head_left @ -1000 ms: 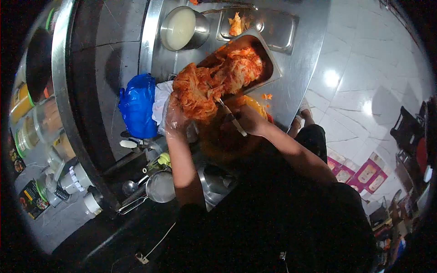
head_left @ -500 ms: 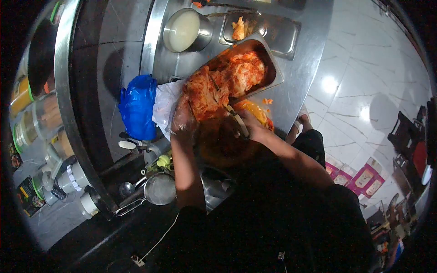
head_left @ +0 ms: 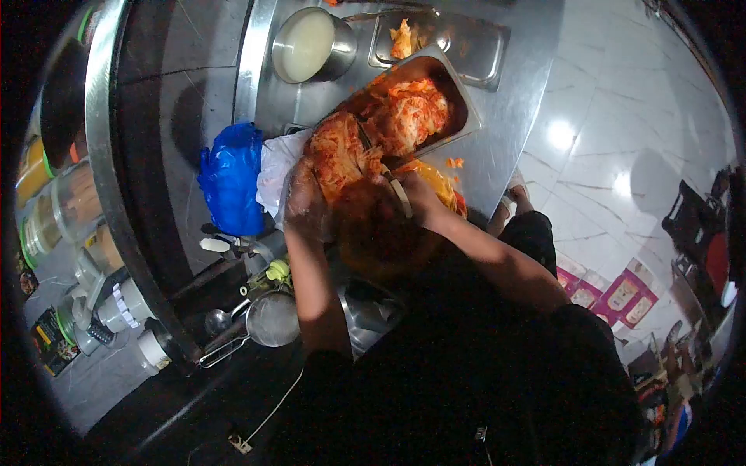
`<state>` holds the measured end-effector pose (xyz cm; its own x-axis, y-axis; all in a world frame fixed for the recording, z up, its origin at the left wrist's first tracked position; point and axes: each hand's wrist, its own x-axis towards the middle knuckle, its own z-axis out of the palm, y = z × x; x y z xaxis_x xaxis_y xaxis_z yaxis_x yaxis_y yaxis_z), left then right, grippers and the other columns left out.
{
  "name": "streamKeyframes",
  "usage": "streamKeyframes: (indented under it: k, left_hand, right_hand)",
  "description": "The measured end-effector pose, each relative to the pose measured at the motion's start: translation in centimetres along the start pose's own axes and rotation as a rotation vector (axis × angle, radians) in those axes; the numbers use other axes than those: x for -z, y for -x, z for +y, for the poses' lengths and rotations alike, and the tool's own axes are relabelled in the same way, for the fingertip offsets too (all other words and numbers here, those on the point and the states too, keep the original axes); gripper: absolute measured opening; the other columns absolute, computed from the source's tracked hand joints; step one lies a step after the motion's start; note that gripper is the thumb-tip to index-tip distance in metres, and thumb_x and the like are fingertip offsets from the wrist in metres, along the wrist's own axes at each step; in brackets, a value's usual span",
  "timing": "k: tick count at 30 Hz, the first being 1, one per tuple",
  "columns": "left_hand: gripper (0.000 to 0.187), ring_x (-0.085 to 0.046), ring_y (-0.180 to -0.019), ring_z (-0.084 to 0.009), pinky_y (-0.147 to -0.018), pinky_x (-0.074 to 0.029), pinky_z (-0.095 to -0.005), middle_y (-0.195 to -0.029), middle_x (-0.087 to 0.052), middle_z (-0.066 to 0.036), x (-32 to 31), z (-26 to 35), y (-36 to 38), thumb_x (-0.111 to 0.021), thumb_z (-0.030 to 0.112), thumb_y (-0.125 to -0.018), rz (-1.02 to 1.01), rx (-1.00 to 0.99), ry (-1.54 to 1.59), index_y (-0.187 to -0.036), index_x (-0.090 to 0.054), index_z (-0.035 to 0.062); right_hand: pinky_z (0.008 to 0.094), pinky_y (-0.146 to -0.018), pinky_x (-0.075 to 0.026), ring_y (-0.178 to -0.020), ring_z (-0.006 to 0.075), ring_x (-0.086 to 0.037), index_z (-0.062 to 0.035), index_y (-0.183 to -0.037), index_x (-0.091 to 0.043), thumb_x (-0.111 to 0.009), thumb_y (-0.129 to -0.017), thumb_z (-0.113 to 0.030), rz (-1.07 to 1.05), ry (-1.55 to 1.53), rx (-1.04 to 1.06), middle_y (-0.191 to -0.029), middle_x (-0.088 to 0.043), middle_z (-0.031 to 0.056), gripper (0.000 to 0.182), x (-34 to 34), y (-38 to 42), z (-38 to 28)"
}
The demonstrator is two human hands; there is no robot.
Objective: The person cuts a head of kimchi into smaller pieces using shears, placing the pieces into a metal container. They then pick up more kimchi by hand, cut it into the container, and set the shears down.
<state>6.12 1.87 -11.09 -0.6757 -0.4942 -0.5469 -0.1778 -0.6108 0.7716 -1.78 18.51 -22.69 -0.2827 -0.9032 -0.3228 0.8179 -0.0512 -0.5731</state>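
While one steel tray (head_left: pixel 463 99) of red kimchi sits tilted on the steel counter (head_left: pixel 513 116), both hands work at its near end. One left hand (head_left: pixel 305 203), covered in a clear plastic glove, is closed around the lower part of a large kimchi cabbage piece (head_left: pixel 336 155), which hangs over the tray's near-left corner and touches the mass of kimchi inside it. One right hand (head_left: pixel 420 198), just right of that corner, is wrapped around the handles of one pair of scissors (head_left: pixel 386 177); the blades point up into the cabbage piece, though how far apart they stand cannot be made out.

Beyond the tray stands one round steel pot (head_left: pixel 311 45) filled with pale liquid, and to the right of that pot, directly behind the tray, lies a second, shallower steel tray (head_left: pixel 482 46) holding a few orange scraps. One small orange scrap (head_left: pixel 455 163) lies on the counter just beside the tray's near-right edge. Left of the tray sits one crumpled blue plastic bag (head_left: pixel 231 179), with one white bag (head_left: pixel 272 172) between it and the cabbage piece. Well below the tray, one ladle (head_left: pixel 221 318) and one mesh strainer (head_left: pixel 272 320) lie side by side.
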Motion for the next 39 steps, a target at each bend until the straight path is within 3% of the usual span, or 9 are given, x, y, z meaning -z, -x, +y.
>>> streamKeyframes:
  k: [6, 8, 14, 19, 22, 27, 30, 34, 39]
  left_hand:
    - [0.056, -0.057, -0.126, -0.0345, -0.108, -0.046, -0.0505, -0.142, -0.054, -0.02, 1.7, 0.4, -0.8, -0.051, 0.033, -0.1, -0.013, -0.072, -0.155, -0.144, -0.044, -0.0002]
    - [0.052, -0.052, -0.131, -0.0361, -0.111, -0.041, -0.0558, -0.144, -0.053, -0.019, 3.8, 1.0, -1.6, -0.05, 0.029, -0.101, -0.172, 0.101, 0.355, -0.144, -0.045, 0.0021]
    - [0.048, -0.057, -0.126, -0.0322, -0.107, -0.049, -0.0482, -0.139, -0.055, -0.017, 4.0, 1.5, -2.4, -0.058, 0.022, -0.101, -0.065, -0.124, 0.183, -0.142, -0.045, -0.0007]
    - [0.045, -0.058, -0.125, -0.0296, -0.107, -0.049, -0.0475, -0.139, -0.056, -0.016, 3.7, 1.7, -2.8, -0.058, 0.018, -0.101, -0.059, -0.053, 0.216, -0.14, -0.046, -0.0019]
    - [0.042, -0.059, -0.124, -0.0292, -0.105, -0.05, -0.0469, -0.138, -0.056, -0.016, 3.2, 1.5, -2.0, -0.056, 0.017, -0.101, -0.076, -0.178, -0.25, -0.138, -0.048, -0.0025]
    - [0.041, -0.06, -0.121, -0.0264, -0.104, -0.049, -0.0418, -0.135, -0.057, -0.015, -0.7, 1.8, -0.5, -0.055, 0.017, -0.1, -0.256, -0.315, -0.329, -0.135, -0.049, -0.0047]
    - [0.044, -0.059, -0.121, -0.0257, -0.106, -0.048, -0.0405, -0.134, -0.058, -0.014, 2.1, 1.3, -1.2, -0.054, 0.018, -0.101, -0.18, -0.365, -0.562, -0.137, -0.047, -0.0056]
    - [0.053, -0.056, -0.126, -0.0262, -0.109, -0.046, -0.0441, -0.138, -0.055, -0.015, 0.3, 1.2, -1.2, -0.066, 0.021, -0.096, -0.171, -0.236, -0.173, -0.139, -0.046, -0.0027]
    - [0.054, -0.056, -0.125, -0.0265, -0.106, -0.048, -0.0443, -0.136, -0.056, -0.015, -0.4, 1.2, -1.4, -0.07, 0.02, -0.093, -0.048, -0.425, -0.255, -0.138, -0.048, -0.0008]
  right_hand:
    - [0.0268, -0.055, -0.043, -0.06, 0.0085, -0.057, -0.009, -0.074, -0.062, -0.064, -0.095, -0.054, 0.033, 0.152, -0.201, -0.065, -0.058, -0.002, 0.05, 1.5, 0.6, 0.8]
    - [0.0275, -0.054, -0.045, -0.058, 0.011, -0.06, -0.0084, -0.074, -0.062, -0.061, -0.096, -0.058, 0.027, 0.233, -0.239, -0.064, -0.059, 0.0007, 0.054, 2.0, 1.0, 0.1]
    - [0.0265, -0.059, -0.049, -0.061, 0.0119, -0.062, -0.006, -0.08, -0.062, -0.059, -0.097, -0.057, -0.133, 0.002, -0.285, -0.065, -0.06, 0.0011, 0.054, 2.9, 4.2, 1.4]
    - [0.0292, -0.078, -0.052, -0.082, 0.0137, -0.067, -0.0075, -0.118, -0.066, -0.065, -0.093, -0.028, -0.387, 0.297, 0.02, -0.089, -0.069, 0.003, 0.032, 4.1, 2.6, 4.5]
    - [0.026, -0.068, -0.049, -0.074, 0.0109, -0.062, -0.0051, -0.108, -0.066, -0.055, -0.1, -0.026, -0.361, 0.432, 0.472, -0.081, -0.065, 0.002, 0.024, 3.6, 1.3, 5.0]
    - [0.0256, -0.048, -0.046, -0.056, 0.013, -0.058, -0.0008, -0.105, -0.068, -0.049, -0.104, -0.021, -0.261, 0.186, -0.05, -0.074, -0.062, 0.0035, 0.028, 2.2, 2.4, 2.5]
    - [0.0266, -0.044, -0.045, -0.051, 0.0153, -0.057, 0.0013, -0.109, -0.067, -0.047, -0.104, -0.019, -0.211, 0.372, 0.157, -0.075, -0.064, 0.0049, 0.029, 1.8, 3.0, 2.0]
    - [0.0274, -0.048, -0.049, -0.056, 0.0155, -0.06, 0.0022, -0.113, -0.064, -0.046, -0.102, -0.02, -0.062, 0.115, 0.067, -0.078, -0.066, 0.0053, 0.031, 3.5, 0.8, 8.7]
    - [0.027, -0.055, -0.048, -0.063, 0.009, -0.06, -0.0077, -0.119, -0.072, -0.058, -0.102, -0.025, -0.01, 0.037, -0.232, -0.07, -0.061, -0.001, 0.028, 3.3, 3.7, 2.9]
